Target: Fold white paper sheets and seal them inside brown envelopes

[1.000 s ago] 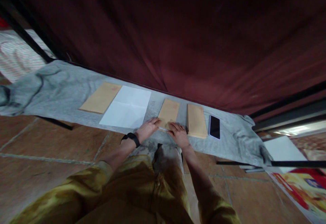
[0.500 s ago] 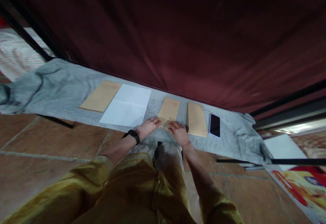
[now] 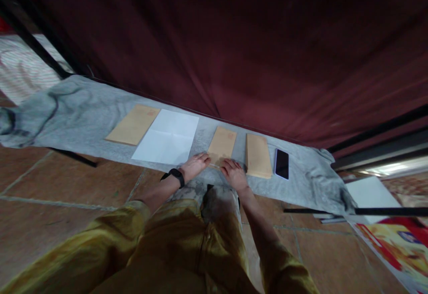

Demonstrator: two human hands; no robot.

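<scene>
A brown paper envelope [image 3: 222, 140] with small red print lies on the grey cloth, its near end between my two hands. My left hand [image 3: 195, 165], below a black wristband, has its fingers closed at the near left corner. My right hand [image 3: 234, 173] grips the near right corner the same way. A thin pale strip shows along the envelope's near edge between the fingertips. To the left, a creased white sheet of paper [image 3: 170, 137] lies flat against another brown envelope [image 3: 134, 124]. Beside my right hand is a stack of brown envelopes [image 3: 258, 156].
A phone [image 3: 281, 164] with a dark screen rests right of the stack. Grey cloth [image 3: 83, 107] covers the narrow table, with a dark red curtain [image 3: 214, 53] behind it. Black metal bars [image 3: 384, 127] stand at both sides. A red and yellow printed box [image 3: 401, 245] sits lower right.
Both hands stay at the envelope's near corners, with only a very slight shift. The view has moved a little; the other papers and the phone stay in place.
</scene>
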